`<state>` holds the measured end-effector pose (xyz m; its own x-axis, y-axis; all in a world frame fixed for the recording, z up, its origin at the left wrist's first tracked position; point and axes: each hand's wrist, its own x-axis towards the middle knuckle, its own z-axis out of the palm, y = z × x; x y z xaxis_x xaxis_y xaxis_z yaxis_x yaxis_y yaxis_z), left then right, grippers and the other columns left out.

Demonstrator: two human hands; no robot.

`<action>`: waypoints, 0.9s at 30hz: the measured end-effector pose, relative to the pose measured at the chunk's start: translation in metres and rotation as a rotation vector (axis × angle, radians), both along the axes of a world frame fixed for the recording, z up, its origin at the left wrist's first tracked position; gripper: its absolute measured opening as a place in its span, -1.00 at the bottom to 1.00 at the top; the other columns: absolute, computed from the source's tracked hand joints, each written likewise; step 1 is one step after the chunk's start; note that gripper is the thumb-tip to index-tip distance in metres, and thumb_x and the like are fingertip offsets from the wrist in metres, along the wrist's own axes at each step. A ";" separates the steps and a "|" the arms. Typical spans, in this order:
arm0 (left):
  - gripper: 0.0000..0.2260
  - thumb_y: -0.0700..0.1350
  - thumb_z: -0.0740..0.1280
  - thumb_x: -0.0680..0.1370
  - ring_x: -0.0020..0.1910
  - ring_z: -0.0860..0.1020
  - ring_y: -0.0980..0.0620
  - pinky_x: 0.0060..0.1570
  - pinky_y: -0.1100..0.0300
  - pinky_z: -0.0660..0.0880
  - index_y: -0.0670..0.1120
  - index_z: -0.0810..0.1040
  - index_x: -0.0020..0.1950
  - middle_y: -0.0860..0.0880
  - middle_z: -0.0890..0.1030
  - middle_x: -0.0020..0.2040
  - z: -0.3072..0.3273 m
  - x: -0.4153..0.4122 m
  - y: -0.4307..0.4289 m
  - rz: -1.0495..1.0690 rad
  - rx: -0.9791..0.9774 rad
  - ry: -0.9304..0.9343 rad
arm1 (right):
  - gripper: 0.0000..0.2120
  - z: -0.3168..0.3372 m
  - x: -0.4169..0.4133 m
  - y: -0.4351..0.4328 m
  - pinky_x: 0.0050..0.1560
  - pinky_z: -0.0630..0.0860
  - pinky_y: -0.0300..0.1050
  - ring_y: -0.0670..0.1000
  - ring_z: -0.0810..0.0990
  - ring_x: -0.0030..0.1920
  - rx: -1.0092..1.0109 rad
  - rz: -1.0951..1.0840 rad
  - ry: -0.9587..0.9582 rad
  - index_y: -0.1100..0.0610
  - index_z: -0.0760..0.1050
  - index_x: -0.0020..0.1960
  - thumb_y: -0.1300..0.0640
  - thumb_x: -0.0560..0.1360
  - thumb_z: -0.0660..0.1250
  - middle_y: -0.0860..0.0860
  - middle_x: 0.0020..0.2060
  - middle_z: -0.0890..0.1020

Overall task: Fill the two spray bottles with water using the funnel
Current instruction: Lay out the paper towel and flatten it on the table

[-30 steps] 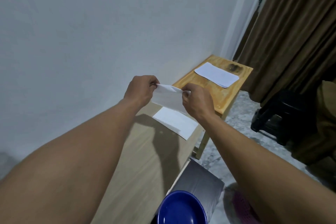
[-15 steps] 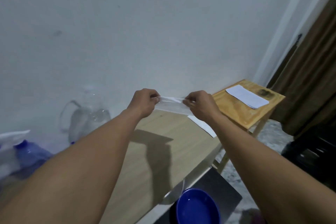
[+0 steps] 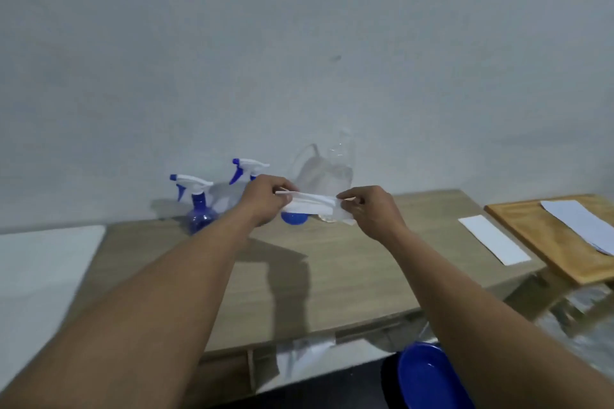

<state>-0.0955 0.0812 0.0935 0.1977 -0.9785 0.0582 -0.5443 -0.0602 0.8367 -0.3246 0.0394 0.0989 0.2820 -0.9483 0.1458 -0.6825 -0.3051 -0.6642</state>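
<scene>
Both of my hands hold a white folded sheet of paper [image 3: 312, 204] stretched between them above the table. My left hand [image 3: 265, 199] pinches its left end, my right hand [image 3: 368, 212] its right end. Behind them, against the wall, stand two blue spray bottles with white trigger heads: one [image 3: 198, 206] in full sight, the other [image 3: 247, 173] partly hidden by my left hand. A clear plastic water jug [image 3: 327, 169] stands to their right. Below the paper a blue rounded piece [image 3: 294, 217] shows; what it is I cannot tell.
A light wooden table [image 3: 332, 276] runs along a grey wall. A white paper strip [image 3: 493, 239] lies at its right end, beside a wooden stool [image 3: 548, 236] bearing more white paper [image 3: 578, 222]. A white surface [image 3: 40, 269] lies at left. A blue bowl [image 3: 428, 375] sits below the front edge.
The view has swung left, bringing the spray bottles and jug into sight. My hands still hold the paper and have moved left with it, away from the stool.
</scene>
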 end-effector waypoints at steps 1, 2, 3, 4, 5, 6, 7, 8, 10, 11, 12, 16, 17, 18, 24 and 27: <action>-0.81 -0.29 0.33 0.55 -0.27 0.54 0.02 -0.44 0.34 0.42 -0.03 0.67 -0.07 -0.03 0.62 -0.20 -0.003 0.017 0.012 0.022 0.011 0.007 | -0.83 -0.003 0.017 0.006 -0.35 0.34 -0.38 -0.16 0.50 -0.30 0.015 0.031 0.002 0.01 0.71 0.10 0.14 0.57 0.38 -0.03 -0.23 0.61; -0.82 -0.29 0.34 0.55 -0.21 0.55 0.02 -0.43 0.37 0.44 -0.05 0.68 -0.05 -0.06 0.63 -0.15 -0.006 0.034 0.022 0.044 0.022 0.011 | -0.83 -0.006 0.035 0.012 -0.36 0.34 -0.41 -0.15 0.52 -0.29 0.027 0.061 0.006 0.02 0.71 0.09 0.14 0.56 0.38 -0.03 -0.22 0.63; -0.84 -0.28 0.36 0.55 -0.18 0.55 0.03 -0.39 0.38 0.45 -0.07 0.69 -0.02 -0.06 0.63 -0.13 -0.009 0.051 0.033 0.067 0.030 -0.003 | -0.83 -0.008 0.052 0.017 -0.36 0.35 -0.44 -0.12 0.53 -0.28 0.033 0.090 0.006 0.04 0.72 0.08 0.15 0.56 0.38 -0.03 -0.19 0.66; -0.86 -0.25 0.37 0.54 -0.18 0.55 0.04 -0.33 0.34 0.47 -0.07 0.70 0.00 -0.04 0.64 -0.13 -0.013 0.068 0.044 0.090 0.040 -0.039 | -0.84 -0.012 0.069 0.022 -0.35 0.36 -0.47 -0.09 0.55 -0.25 0.038 0.117 0.003 0.06 0.72 0.07 0.16 0.55 0.39 -0.03 -0.18 0.68; -0.87 -0.21 0.38 0.53 -0.19 0.55 0.04 -0.28 0.28 0.48 -0.05 0.71 0.00 -0.03 0.65 -0.15 -0.018 0.086 0.052 0.114 0.057 -0.061 | -0.85 -0.015 0.086 0.027 -0.35 0.36 -0.49 -0.08 0.55 -0.23 0.049 0.141 0.001 0.07 0.72 0.06 0.17 0.55 0.39 -0.03 -0.19 0.68; -0.87 -0.19 0.39 0.53 -0.20 0.55 0.04 -0.25 0.25 0.48 -0.04 0.71 0.00 -0.02 0.65 -0.15 -0.022 0.102 0.061 0.138 0.085 -0.066 | -0.85 -0.019 0.103 0.031 -0.36 0.36 -0.48 -0.07 0.55 -0.23 0.069 0.163 0.002 0.08 0.72 0.06 0.18 0.55 0.40 -0.04 -0.20 0.67; -0.86 -0.17 0.40 0.52 -0.22 0.55 0.04 -0.26 0.25 0.47 -0.03 0.72 0.01 -0.01 0.65 -0.15 -0.026 0.117 0.069 0.160 0.113 -0.056 | -0.86 -0.023 0.118 0.035 -0.36 0.36 -0.46 -0.07 0.54 -0.25 0.097 0.185 0.008 0.09 0.72 0.05 0.18 0.54 0.41 -0.05 -0.22 0.66; -0.86 -0.17 0.40 0.52 -0.22 0.54 0.04 -0.27 0.26 0.46 -0.03 0.72 0.02 -0.01 0.65 -0.13 -0.031 0.131 0.077 0.185 0.143 -0.043 | -0.86 -0.028 0.133 0.038 -0.32 0.39 -0.41 -0.07 0.54 -0.26 0.133 0.209 0.017 0.10 0.71 0.05 0.18 0.54 0.42 -0.05 -0.23 0.64; -0.85 -0.17 0.40 0.52 -0.23 0.53 0.05 -0.25 0.24 0.46 -0.03 0.72 0.02 -0.03 0.67 -0.09 -0.038 0.155 0.090 0.229 0.197 -0.031 | -0.87 -0.038 0.161 0.044 -0.19 0.51 -0.24 -0.04 0.55 -0.23 0.231 0.243 0.019 0.14 0.70 0.06 0.20 0.54 0.42 -0.06 -0.24 0.62; -0.85 -0.18 0.41 0.52 -0.22 0.53 0.04 -0.22 0.23 0.45 -0.04 0.72 0.03 -0.04 0.67 -0.07 -0.042 0.166 0.095 0.240 0.215 -0.029 | -0.88 -0.043 0.173 0.046 -0.17 0.56 -0.16 -0.02 0.56 -0.20 0.282 0.252 0.009 0.16 0.69 0.06 0.20 0.55 0.42 -0.05 -0.22 0.61; -0.85 -0.18 0.41 0.52 -0.21 0.54 0.03 -0.21 0.22 0.46 -0.05 0.72 0.05 -0.05 0.67 -0.04 -0.046 0.174 0.099 0.254 0.234 -0.021 | -0.88 -0.048 0.185 0.048 -0.22 0.58 -0.13 -0.01 0.56 -0.20 0.330 0.259 -0.002 0.17 0.68 0.05 0.21 0.55 0.42 -0.03 -0.20 0.61; -0.88 -0.20 0.43 0.52 -0.18 0.54 0.02 -0.36 0.23 0.51 -0.08 0.70 0.03 -0.03 0.64 -0.04 -0.065 0.205 0.103 0.312 0.284 0.008 | -0.93 -0.071 0.223 0.047 -0.38 0.51 -0.25 -0.05 0.53 -0.29 0.444 0.263 0.005 0.18 0.65 -0.01 0.24 0.56 0.38 0.03 -0.22 0.60; -0.89 -0.19 0.43 0.53 -0.20 0.54 0.01 -0.36 0.22 0.53 -0.08 0.70 0.02 -0.05 0.64 -0.04 -0.072 0.212 0.101 0.325 0.296 0.018 | -0.94 -0.078 0.231 0.044 -0.39 0.50 -0.26 -0.06 0.52 -0.32 0.432 0.273 0.024 0.17 0.64 -0.03 0.24 0.56 0.38 0.01 -0.26 0.59; -0.89 -0.18 0.43 0.53 -0.20 0.53 0.00 -0.37 0.21 0.53 -0.07 0.69 0.03 -0.08 0.64 -0.02 -0.078 0.218 0.099 0.334 0.306 0.017 | -0.93 -0.086 0.238 0.041 -0.38 0.48 -0.25 -0.08 0.51 -0.34 0.403 0.287 0.057 0.16 0.65 -0.06 0.23 0.55 0.39 -0.01 -0.28 0.59; -0.86 -0.02 0.43 0.53 -0.05 0.58 0.00 -0.06 0.13 0.58 -0.02 0.67 0.05 0.00 0.63 0.03 -0.132 0.249 0.071 0.350 0.330 -0.154 | -0.94 -0.140 0.282 0.015 -0.08 0.53 -0.12 0.00 0.62 -0.11 0.303 0.237 0.159 0.08 0.65 -0.10 0.12 0.53 0.41 0.00 -0.13 0.68; -0.88 0.07 0.46 0.48 -0.04 0.59 0.02 0.09 0.04 0.57 0.09 0.66 -0.03 0.04 0.66 0.01 -0.160 0.265 0.061 0.358 0.378 -0.185 | -0.95 -0.166 0.296 0.004 0.05 0.59 0.01 0.04 0.65 -0.04 0.264 0.230 0.219 0.02 0.64 -0.06 0.09 0.53 0.40 0.00 -0.08 0.69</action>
<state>0.1698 0.1421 -0.0661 0.5415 -0.8117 -0.2188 -0.5706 -0.5460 0.6135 -0.0289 0.0436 -0.0666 0.4880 -0.8538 -0.1814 -0.7504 -0.3043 -0.5868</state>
